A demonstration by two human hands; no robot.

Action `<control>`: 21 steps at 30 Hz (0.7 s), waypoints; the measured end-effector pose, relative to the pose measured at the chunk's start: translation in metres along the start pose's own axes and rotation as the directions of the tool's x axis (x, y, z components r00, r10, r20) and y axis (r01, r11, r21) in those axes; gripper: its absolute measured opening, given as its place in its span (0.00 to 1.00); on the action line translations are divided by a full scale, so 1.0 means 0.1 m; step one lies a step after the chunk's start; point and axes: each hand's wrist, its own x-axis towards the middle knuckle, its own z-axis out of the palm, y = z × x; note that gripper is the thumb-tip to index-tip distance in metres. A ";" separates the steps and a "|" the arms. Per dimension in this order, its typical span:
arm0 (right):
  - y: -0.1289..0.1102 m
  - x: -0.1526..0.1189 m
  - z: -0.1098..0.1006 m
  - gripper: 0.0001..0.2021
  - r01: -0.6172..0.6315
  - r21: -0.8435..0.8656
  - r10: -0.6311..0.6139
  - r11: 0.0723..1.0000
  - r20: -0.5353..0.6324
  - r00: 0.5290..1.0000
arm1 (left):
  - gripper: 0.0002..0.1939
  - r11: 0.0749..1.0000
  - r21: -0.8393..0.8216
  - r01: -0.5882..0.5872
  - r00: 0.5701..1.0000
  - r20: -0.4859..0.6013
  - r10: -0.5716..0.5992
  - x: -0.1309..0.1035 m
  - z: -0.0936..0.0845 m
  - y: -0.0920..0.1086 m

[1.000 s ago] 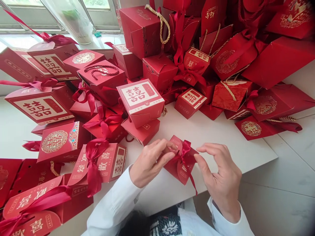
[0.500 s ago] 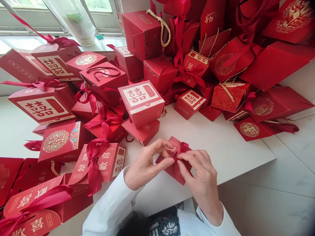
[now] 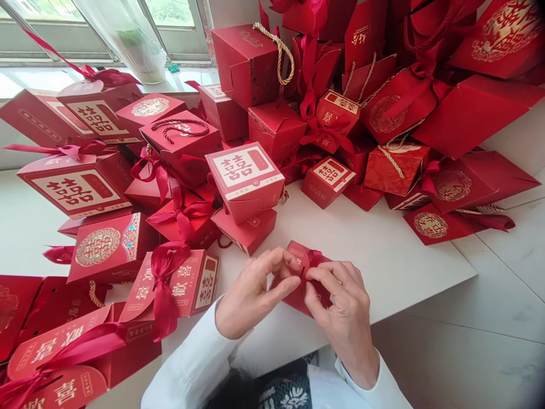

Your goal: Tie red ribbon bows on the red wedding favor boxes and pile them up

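A small red gift box (image 3: 300,304) with a rounded flap and a slot lies on the white table in front of me. A dark red satin ribbon (image 3: 315,257) runs through its top. My left hand (image 3: 255,289) curves over the box's left side, thumb across the top and fingers bent at the far side. My right hand (image 3: 343,301) pinches the ribbon close to the slot with thumb and forefinger. The short bit of ribbon between those fingertips is mostly hidden. Both hands cover parts of the box.
Red boxes with ribbon bows, such as the bowed box (image 3: 183,284), crowd the left. A stacked box (image 3: 244,176) stands just beyond my hands. Boxes with rope handles (image 3: 398,167) pile up at the back right. The white table (image 3: 409,272) ends at the right, above a tiled floor.
My right hand's fingers have drawn in closer on the ribbon near the slot. My left fingers have shifted slightly down over the box. The box stays in place.
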 end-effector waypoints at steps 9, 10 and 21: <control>0.00 0.03 -0.04 0.07 0.014 0.041 -0.015 0.999 0.004 1.000 | 0.12 0.994 0.099 -0.036 0.999 -0.012 0.037 -0.08 -0.01 -0.02; 0.00 0.03 -0.04 0.07 0.009 0.038 -0.009 0.999 -0.001 1.000 | 0.12 0.994 0.104 -0.036 0.999 -0.014 0.037 -0.08 0.00 -0.03; -0.02 0.04 -0.01 0.08 0.061 -0.004 -0.061 0.998 0.049 0.997 | 0.05 0.842 0.538 -0.029 1.000 0.005 0.031 -0.04 0.01 0.09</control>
